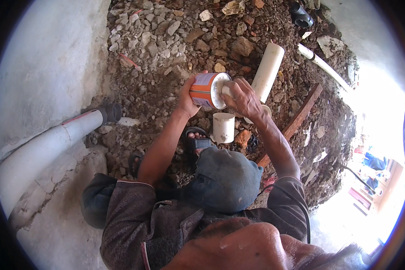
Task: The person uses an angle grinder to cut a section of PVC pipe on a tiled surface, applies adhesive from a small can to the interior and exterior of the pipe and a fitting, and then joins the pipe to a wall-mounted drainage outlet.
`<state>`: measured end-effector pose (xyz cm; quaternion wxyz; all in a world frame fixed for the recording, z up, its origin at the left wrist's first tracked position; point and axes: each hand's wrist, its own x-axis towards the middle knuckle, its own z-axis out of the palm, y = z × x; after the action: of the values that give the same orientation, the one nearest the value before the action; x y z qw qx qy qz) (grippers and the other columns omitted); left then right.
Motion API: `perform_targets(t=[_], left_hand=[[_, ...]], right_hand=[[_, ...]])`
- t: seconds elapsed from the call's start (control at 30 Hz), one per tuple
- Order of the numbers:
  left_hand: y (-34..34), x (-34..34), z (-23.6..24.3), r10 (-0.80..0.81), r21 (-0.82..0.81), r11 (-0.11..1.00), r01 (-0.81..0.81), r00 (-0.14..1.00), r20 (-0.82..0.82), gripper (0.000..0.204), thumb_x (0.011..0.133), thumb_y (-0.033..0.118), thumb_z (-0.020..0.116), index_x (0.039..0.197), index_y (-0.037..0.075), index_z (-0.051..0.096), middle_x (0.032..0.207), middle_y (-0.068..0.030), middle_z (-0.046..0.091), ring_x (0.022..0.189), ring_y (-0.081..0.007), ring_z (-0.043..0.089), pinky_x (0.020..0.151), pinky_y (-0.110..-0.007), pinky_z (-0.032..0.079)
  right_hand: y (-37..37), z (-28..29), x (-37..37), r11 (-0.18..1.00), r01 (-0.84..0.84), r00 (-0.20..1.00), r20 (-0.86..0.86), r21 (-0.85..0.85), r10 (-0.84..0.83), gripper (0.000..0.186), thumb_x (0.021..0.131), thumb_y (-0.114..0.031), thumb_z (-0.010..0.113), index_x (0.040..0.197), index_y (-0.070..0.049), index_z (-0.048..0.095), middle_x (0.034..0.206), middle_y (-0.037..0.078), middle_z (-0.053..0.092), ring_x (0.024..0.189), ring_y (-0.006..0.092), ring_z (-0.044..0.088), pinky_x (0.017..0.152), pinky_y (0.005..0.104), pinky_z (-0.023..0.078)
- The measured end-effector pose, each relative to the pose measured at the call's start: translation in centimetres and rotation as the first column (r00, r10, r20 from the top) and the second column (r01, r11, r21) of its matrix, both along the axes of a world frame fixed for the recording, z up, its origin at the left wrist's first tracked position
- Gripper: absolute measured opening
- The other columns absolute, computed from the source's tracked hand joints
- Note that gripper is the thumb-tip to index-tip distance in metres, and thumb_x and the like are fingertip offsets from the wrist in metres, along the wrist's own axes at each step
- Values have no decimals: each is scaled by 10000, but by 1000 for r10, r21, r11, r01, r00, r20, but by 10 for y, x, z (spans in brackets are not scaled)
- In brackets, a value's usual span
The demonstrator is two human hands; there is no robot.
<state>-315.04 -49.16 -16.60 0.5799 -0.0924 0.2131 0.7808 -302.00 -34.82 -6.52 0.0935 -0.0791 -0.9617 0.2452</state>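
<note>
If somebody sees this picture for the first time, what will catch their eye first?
Probably the orange tin can, tilted sideways in the left hand, while the right hand holds a pale object at its silvery end. Beyond the right hand, a thick white pipe lies on the rubble.

Room over rubble [162, 49] beyond can [202, 90]; white pipe [268, 72] blocks right.

head camera looks down on nearby rubble [159, 42].
</note>
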Motion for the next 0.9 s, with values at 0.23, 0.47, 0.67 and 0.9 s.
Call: perform_targets(t=[0.23, 0.47, 0.67, 0.9], left_hand=[[-6, 7, -16, 5, -93, 996, -10, 998, -61, 526, 971, 431, 479, 1350, 67, 503, 1262, -108, 591, 1126, -227, 593, 954, -401, 483], [15, 18, -7, -59, -54, 997, 49, 976, -209, 598, 964, 469, 482, 1399, 60, 445, 1322, -121, 540, 1185, -241, 557, 995, -408, 454], [100, 71, 34, -252, 3, 963, 269, 907, -338, 675, 963, 501, 481, 1467, 74, 342, 1333, -97, 488, 1219, -199, 504, 1038, -374, 400], [206, 182, 37, -479, 73, 858, 509, 843, -247, 712, 964, 533, 470, 1477, 70, 294, 1347, -156, 466, 1232, -242, 485, 1029, -401, 400]], right_hand=[[-12, 1, 6, 947, 199, 979, 95, -253, -181, 389, 850, -290, 687, 1098, -25, 549, 937, 172, 584, 939, 347, 596, 820, 422, 482], [-7, 4, 30, 811, 491, 858, 336, -319, -388, 499, 909, -399, 624, 1160, 20, 518, 920, 274, 645, 879, 384, 666, 759, 443, 509], [24, 43, 106, 665, 688, 726, 302, -292, -618, 419, 882, -124, 653, 1270, -47, 516, 1127, 178, 605, 1027, 283, 614, 845, 386, 509], [80, 40, 220, 208, 768, 454, 286, -606, -844, 433, 855, -34, 611, 1278, -57, 524, 1210, 147, 575, 983, 231, 642, 824, 328, 514]])
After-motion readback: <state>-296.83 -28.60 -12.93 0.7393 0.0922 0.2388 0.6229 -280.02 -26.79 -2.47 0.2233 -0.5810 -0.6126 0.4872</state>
